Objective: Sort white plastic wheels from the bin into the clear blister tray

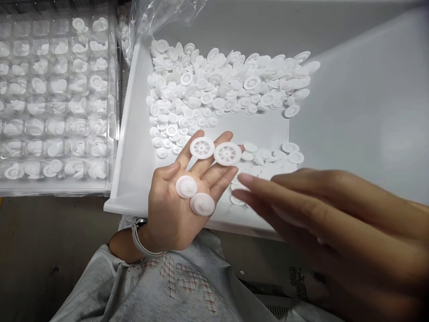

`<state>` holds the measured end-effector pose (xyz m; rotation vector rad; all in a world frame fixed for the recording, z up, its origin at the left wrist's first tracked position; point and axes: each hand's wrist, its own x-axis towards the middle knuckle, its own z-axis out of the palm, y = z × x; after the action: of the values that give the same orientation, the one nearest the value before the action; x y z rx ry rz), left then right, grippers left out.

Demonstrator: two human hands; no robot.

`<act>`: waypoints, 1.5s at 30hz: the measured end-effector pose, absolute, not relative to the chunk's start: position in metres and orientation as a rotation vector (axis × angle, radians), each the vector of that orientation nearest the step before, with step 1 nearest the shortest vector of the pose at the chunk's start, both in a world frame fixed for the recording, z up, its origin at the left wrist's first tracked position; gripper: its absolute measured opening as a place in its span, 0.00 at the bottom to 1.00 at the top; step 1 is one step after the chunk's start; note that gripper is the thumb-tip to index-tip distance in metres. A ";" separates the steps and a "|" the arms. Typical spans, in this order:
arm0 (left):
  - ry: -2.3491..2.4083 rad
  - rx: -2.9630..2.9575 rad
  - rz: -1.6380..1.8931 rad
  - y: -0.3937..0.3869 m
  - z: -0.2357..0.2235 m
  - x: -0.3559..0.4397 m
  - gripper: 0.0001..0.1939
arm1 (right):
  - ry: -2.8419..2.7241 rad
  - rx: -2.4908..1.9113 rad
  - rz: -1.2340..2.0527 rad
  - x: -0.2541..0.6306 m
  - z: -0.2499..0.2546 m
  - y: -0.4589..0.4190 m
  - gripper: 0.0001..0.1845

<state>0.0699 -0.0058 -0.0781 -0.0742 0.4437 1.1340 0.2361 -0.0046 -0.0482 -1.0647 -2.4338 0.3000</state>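
Observation:
My left hand (181, 210) is palm up over the front edge of the white tray, fingers spread, a pale band on its wrist. Small white plastic wheels lie on it. Two of them, a spoked wheel (202, 148) and another spoked wheel (227, 154), rest on the fingers. On the palm are a smooth-faced wheel (186, 186) and a second smooth-faced wheel (203, 204), each with a raised centre. To the right, close to the camera and slightly blurred, my right hand (321, 214) has its fingers stretched out towards the left fingertips. Nothing shows in it.
A white tray (129, 179) holds a large heap of loose white wheels (217, 85) and a smaller pile (264, 165) near its front. At left stands a stack of clear compartment trays (112, 134) with wheels in many pockets. Clear plastic film (161, 15) hangs over the tray's back corner.

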 end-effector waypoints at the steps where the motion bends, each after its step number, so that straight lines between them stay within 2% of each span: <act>1: 0.452 -0.080 1.144 -0.005 -0.078 0.070 0.27 | -2.418 -1.027 0.318 0.234 -0.050 -0.006 0.12; 3: 0.466 -0.087 1.158 -0.004 -0.077 0.071 0.27 | -2.432 -0.920 0.318 0.231 -0.056 -0.007 0.12; 8: 0.499 -0.056 1.170 -0.004 -0.076 0.072 0.27 | -2.454 -0.818 0.255 0.223 -0.072 -0.010 0.20; 23: 0.500 -0.046 1.179 -0.006 -0.076 0.073 0.28 | -2.301 -1.105 0.092 0.207 -0.079 -0.018 0.16; 32: 0.438 -0.038 1.181 -0.005 -0.077 0.073 0.26 | -1.954 -1.348 0.532 0.199 -0.074 -0.005 0.07; 41: 0.509 -0.008 1.152 -0.005 -0.076 0.074 0.26 | -1.798 -1.328 0.898 0.199 -0.074 -0.004 0.08; 45: 0.545 -0.006 1.148 -0.006 -0.076 0.075 0.26 | -1.758 -1.355 0.897 0.196 -0.078 -0.003 0.11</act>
<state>0.0751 -0.0060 -0.0756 -0.0056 0.5449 1.1479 0.1955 -0.0033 -0.0777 -1.3550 -1.7577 0.8966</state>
